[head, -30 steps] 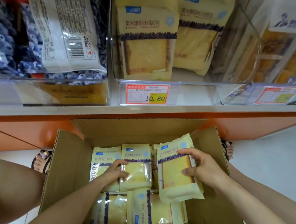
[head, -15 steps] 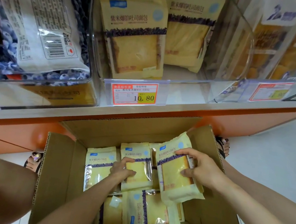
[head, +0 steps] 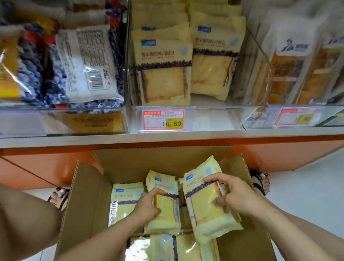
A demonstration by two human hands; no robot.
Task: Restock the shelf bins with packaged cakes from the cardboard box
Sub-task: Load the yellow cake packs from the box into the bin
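Right fingers (head: 212, 178): curling over the top edge of a tilted cake pack (head: 199, 210), with the thumb pressing on its clear window, so they are gripping it.
Right hand (head: 239, 196): holding that pack raised above the others, over the right side of the cardboard box (head: 87, 196).
Left fingers (head: 157, 194): closing round the upper part of a second cake pack (head: 166, 212), gripping it.
Left hand (head: 146, 204): reaching into the middle of the box, with that pack standing among the rest.
Remaining packs (head: 183, 255): lying flat along the near side of the box; one more is standing just left of the left hand.
Cardboard box: sitting open on the floor (head: 327, 176) below the shelf (head: 233, 132), its flaps spreading outward.
Middle shelf bin (head: 253, 75): holding two rows of the same yellow packs, standing upright.
Price tag (head: 163, 120): showing 10.80 on the bin's front.
Left bin (head: 114, 108): holding blueberry-print packets.
Right bin (head: 287, 69): showing white-topped bags, blurred.
Sandalled feet (head: 261, 184): standing on either side of the box.
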